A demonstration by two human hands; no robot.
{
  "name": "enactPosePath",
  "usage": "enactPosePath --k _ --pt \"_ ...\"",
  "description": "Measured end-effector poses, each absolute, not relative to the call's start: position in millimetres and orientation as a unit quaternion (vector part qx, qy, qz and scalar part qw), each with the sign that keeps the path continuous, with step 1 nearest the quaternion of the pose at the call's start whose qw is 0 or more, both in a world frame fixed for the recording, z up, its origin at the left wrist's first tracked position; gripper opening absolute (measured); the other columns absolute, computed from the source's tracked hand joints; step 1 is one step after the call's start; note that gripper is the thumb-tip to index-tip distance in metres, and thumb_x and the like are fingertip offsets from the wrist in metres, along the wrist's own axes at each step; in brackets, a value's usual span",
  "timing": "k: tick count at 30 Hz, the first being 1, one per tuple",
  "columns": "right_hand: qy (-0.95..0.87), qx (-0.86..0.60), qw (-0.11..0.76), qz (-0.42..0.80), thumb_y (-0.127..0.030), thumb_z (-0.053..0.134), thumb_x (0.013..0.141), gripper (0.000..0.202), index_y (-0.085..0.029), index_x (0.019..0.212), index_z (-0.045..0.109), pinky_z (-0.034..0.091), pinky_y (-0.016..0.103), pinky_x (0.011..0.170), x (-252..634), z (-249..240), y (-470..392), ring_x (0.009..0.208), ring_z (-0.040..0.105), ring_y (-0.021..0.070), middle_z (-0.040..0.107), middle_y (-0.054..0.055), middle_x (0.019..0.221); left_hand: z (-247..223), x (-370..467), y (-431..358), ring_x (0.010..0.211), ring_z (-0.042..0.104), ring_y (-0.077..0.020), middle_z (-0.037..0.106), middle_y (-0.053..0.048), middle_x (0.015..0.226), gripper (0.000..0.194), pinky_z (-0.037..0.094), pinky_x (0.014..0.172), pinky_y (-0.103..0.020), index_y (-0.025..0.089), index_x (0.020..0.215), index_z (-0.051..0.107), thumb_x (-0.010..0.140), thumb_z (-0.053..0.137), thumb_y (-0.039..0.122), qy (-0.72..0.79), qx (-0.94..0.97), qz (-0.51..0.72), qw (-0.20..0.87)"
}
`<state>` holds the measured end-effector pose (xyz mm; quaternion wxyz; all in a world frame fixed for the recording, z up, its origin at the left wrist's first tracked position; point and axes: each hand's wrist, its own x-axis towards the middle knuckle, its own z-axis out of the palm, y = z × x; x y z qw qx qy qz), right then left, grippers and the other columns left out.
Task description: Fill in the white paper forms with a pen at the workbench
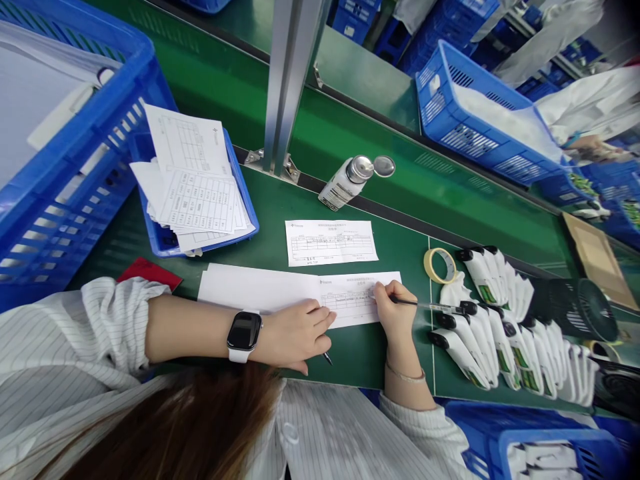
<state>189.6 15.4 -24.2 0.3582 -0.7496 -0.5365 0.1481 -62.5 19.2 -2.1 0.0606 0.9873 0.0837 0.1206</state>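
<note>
At the frame's centre, a left hand (pixel 299 333) rests on the lower edge of an open form booklet (pixel 260 288), fingers loosely outstretched. Just right of it, the right hand (pixel 399 312) pinches a pen (pixel 435 307) over the printed page. A filled-in slip (pixel 331 243) lies above

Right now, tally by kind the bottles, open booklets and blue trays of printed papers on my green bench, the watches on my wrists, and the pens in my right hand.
Bottle: 1
Open booklet: 1
Blue paper tray: 1
Watch: 1
Pen in right hand: 1
Total: 5
</note>
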Motion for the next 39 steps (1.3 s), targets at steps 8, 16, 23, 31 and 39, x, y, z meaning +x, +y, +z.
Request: enactPosePath --k 8,16,23,31,39 --pt "-0.541 -0.747 0.361 0.142 -0.022 0.055 0.072 0.036 -0.020 0.047 0.029 0.024 0.025 0.046 188.8 -23.8 15.6 0.044 0.027 0.0066 0.028 -0.007 0.044 -1.0 -62.1 19.9 0.108 0.049 -0.0271 0.049 -0.019 0.126 0.053 0.035 0.084 -0.034 0.014 0.092 0.056 0.068 0.062 0.062 0.082 0.989 0.110 0.058" --pt "-0.537 -0.746 0.368 0.140 -0.023 0.055 0.072 0.036 -0.020 0.047 0.029 0.025 0.025 0.046 190.9 -25.3 15.2 0.045 0.028 0.0071 0.029 -0.006 0.044 -1.0 -62.5 20.0 0.109 0.049 -0.0274 0.049 -0.019 0.127 0.053 0.035 0.084 -0.034 0.014 0.092 0.056 0.069 0.061 0.062 0.080 0.989 0.112 0.060" --pt "-0.540 -0.747 0.362 0.140 -0.024 0.055 0.073 0.036 -0.020 0.047 0.029 0.025 0.024 0.045 191.9 -26.6 14.8 0.044 0.028 0.0071 0.030 -0.006 0.044 0.0 -62.5 20.3 0.111 0.048 -0.0274 0.049 -0.019 0.127 0.053 0.035 0.085 -0.034 0.014 0.091 0.056 0.068 0.062 0.061 0.081 0.987 0.120 0.063" --pt "-0.531 -0.749 0.372 0.139 -0.022 0.054 0.072 0.036 -0.020 0.047 0.029 0.025 0.024 0.046 189.7 -25.0 14.7 0.045 0.027 0.0071 0.029 -0.006 0.044 0.0 -62.3 19.8 0.111 0.048 -0.0275 0.049 -0.018 0.127 0.053 0.035 0.085 -0.034 0.015 0.092 0.056 0.068 0.061 0.062 0.083 0.988 0.115 0.060" --pt "-0.529 -0.755 0.366 0.131 -0.022 0.054 0.072 0.036 -0.020 0.047 0.028 0.026 0.025 0.047 190.5 -24.5 15.2 0.045 0.028 0.0071 0.030 -0.006 0.044 -0.3 -62.2 20.2 0.108 0.049 -0.0276 0.049 -0.019 0.127 0.053 0.035 0.085 -0.035 0.015 0.092 0.056 0.069 0.060 0.062 0.078 0.989 0.108 0.056"
